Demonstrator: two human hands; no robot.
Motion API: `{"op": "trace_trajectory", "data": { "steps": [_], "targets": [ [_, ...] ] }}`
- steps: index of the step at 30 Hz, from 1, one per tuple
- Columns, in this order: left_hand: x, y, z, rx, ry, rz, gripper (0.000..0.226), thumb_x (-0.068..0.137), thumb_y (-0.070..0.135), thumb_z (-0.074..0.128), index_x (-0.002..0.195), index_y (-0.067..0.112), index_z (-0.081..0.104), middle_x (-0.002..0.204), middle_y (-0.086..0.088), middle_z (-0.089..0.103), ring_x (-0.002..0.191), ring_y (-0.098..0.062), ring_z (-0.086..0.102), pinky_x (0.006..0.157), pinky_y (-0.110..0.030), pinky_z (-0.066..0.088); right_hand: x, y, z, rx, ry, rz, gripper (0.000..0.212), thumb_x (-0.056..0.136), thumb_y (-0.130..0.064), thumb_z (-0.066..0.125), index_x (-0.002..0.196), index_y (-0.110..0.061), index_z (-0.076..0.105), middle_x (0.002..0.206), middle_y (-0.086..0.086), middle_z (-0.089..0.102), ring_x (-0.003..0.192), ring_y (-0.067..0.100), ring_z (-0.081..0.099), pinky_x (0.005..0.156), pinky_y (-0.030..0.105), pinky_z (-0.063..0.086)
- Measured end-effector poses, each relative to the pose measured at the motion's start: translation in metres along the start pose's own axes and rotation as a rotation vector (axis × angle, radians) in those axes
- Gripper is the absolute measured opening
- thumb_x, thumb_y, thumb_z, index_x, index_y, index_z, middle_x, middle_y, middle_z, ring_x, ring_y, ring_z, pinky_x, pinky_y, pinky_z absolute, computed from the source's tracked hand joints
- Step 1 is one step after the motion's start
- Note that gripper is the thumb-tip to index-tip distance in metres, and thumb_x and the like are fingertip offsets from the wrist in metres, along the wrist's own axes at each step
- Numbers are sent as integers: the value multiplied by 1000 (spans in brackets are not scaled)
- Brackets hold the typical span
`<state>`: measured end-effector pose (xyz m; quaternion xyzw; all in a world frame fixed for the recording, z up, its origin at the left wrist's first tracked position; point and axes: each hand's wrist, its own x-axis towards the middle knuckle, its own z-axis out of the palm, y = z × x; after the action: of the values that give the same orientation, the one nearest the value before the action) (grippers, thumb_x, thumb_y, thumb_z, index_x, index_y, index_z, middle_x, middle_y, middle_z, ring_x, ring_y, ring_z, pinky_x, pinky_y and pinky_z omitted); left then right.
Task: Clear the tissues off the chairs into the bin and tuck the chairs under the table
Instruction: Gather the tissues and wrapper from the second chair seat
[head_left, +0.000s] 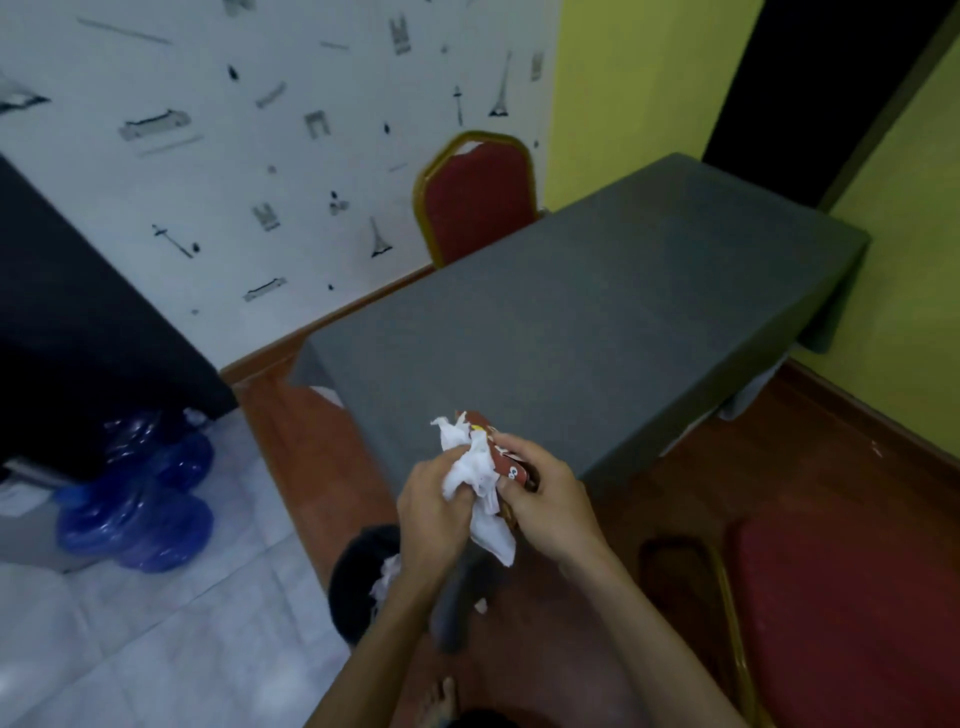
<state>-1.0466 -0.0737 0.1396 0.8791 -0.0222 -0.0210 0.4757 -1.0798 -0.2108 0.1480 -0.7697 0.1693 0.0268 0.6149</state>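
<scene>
Both hands meet over the near edge of the grey-covered table (597, 322). My left hand (434, 499) grips a bundle of crumpled white tissues (475, 467). My right hand (545, 501) holds the same bundle together with a red printed wrapper (506, 460). Directly below my left forearm stands a black bin (358, 577) with white tissue inside it. One red chair with a gold frame (475, 200) stands at the table's far side against the wall. A second red chair (841, 618) is at the lower right, pulled away from the table.
Blue plastic water bottles (140, 499) lie on the pale tiled floor at left, below a black cabinet (78, 332). The floor under the table is reddish wood. My bare foot (441, 701) shows at the bottom edge. Yellow walls close off the right side.
</scene>
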Motion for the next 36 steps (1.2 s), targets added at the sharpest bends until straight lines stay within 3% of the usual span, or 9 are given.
{"op": "trace_trajectory", "data": {
  "steps": [4, 10, 14, 19, 22, 24, 28, 33, 36],
  "targets": [
    [18, -58, -62, 50, 29, -56, 15, 82, 15, 63, 86, 22, 75, 77, 8, 72, 73, -4, 60, 65, -4, 39, 19, -8, 86, -37, -72, 18, 46, 90, -8, 64, 130, -30, 69, 122, -12, 74, 108, 2, 70, 98, 34, 57],
    [27, -130, -110, 90, -52, -164, 29, 87, 12, 62, 68, 33, 60, 64, 14, 64, 63, 0, 58, 59, -10, 39, 26, -5, 171, -156, -172, 124, 52, 86, -7, 64, 130, -34, 69, 124, -7, 74, 111, 11, 69, 99, 34, 56],
    [25, -166, -115, 123, -107, -258, 15, 88, 16, 60, 83, 26, 71, 70, 13, 65, 65, 1, 60, 60, -3, 38, 30, 14, 200, -208, -210, 191, 51, 88, -8, 62, 131, -36, 68, 128, -6, 72, 111, 13, 69, 97, 33, 57],
    [23, -228, -104, 88, -208, -428, 22, 90, 9, 56, 98, 15, 75, 88, 0, 72, 66, -2, 56, 57, -1, 39, 42, 67, 245, -284, -311, 302, 47, 94, -17, 62, 131, -46, 63, 132, -9, 69, 113, 14, 69, 96, 35, 59],
    [24, -271, -89, 105, -261, -483, 26, 92, 8, 56, 112, 11, 74, 102, -8, 74, 79, -12, 58, 58, 2, 38, 56, 104, 267, -320, -359, 374, 47, 97, -10, 62, 136, -36, 63, 137, -2, 67, 119, 19, 65, 95, 26, 53],
    [28, -300, -75, 107, -308, -530, 27, 92, 10, 56, 113, 11, 73, 107, -10, 74, 87, -18, 63, 62, -3, 40, 69, 132, 279, -338, -383, 420, 49, 97, -7, 61, 140, -30, 62, 138, 0, 66, 121, 19, 62, 89, 21, 46],
    [36, -359, -41, 77, -344, -669, 28, 91, 12, 58, 116, 11, 72, 114, -13, 72, 103, -31, 66, 80, -29, 48, 93, 196, 306, -320, -319, 551, 43, 96, -6, 57, 135, -23, 66, 134, 5, 69, 104, 14, 59, 84, 21, 43],
    [48, -432, 5, 24, -295, -815, 32, 94, 16, 56, 122, 10, 68, 122, -13, 69, 109, -32, 63, 84, -31, 48, 121, 274, 338, -285, -308, 624, 41, 100, -21, 57, 140, -29, 59, 138, 4, 65, 120, 22, 59, 92, 27, 45],
    [56, -471, 32, 33, -293, -860, 48, 95, 21, 57, 142, 14, 52, 140, -13, 58, 124, -32, 55, 97, -35, 47, 139, 317, 353, -307, -336, 633, 53, 101, -20, 57, 151, -34, 47, 145, 4, 59, 132, 27, 55, 102, 31, 43]
  ]
}}
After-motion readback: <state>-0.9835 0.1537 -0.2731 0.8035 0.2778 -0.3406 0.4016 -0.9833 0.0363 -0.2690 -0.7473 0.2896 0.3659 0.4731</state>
